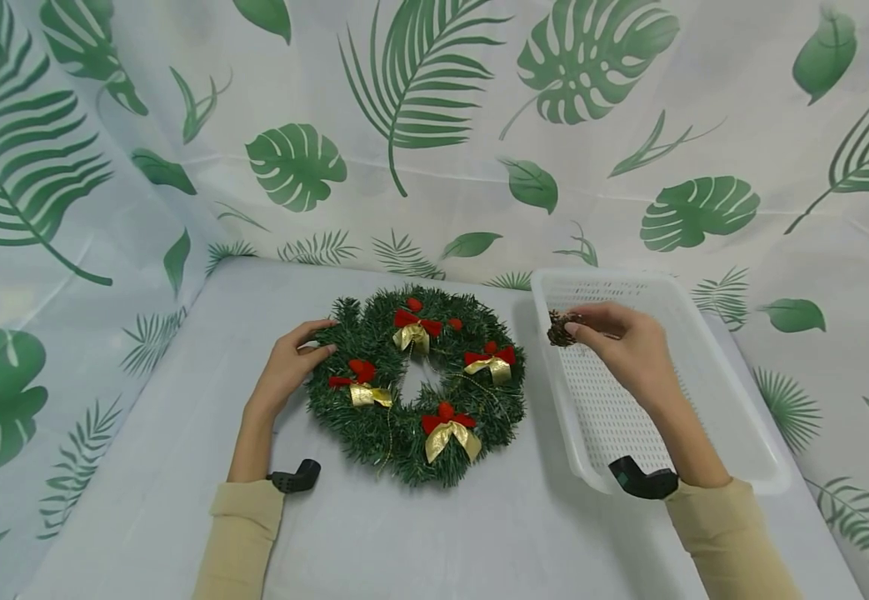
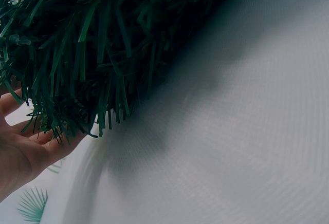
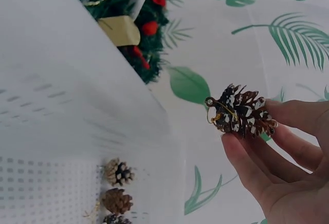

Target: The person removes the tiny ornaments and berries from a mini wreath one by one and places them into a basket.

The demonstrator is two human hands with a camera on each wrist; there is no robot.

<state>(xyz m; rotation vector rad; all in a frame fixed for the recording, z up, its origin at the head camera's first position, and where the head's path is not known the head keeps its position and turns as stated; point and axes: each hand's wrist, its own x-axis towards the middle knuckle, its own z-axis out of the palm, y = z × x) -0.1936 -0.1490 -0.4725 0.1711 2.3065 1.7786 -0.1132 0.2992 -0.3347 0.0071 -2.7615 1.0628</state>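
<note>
A green Christmas wreath (image 1: 352,433) with red-and-gold bows and red berries lies on the white table. At its left edge my left hand (image 1: 287,367) grips the tinsel branches; in the left wrist view its fingertips are partly hidden behind the greenery. My right hand (image 1: 636,354) pinches a pine cone (image 1: 560,331) between thumb and fingers, above the left side of a white plastic basket (image 1: 741,400). White-tipped scales and a small ring with a gold loop of string show on the pine cone (image 3: 244,113) in the right wrist view.
Inside the basket, the right wrist view shows several more pine cones (image 3: 117,201) against one end wall. The basket's raised left wall stands just right of the wreath. A leaf-printed white curtain (image 1: 434,200) borders the table at the back and sides.
</note>
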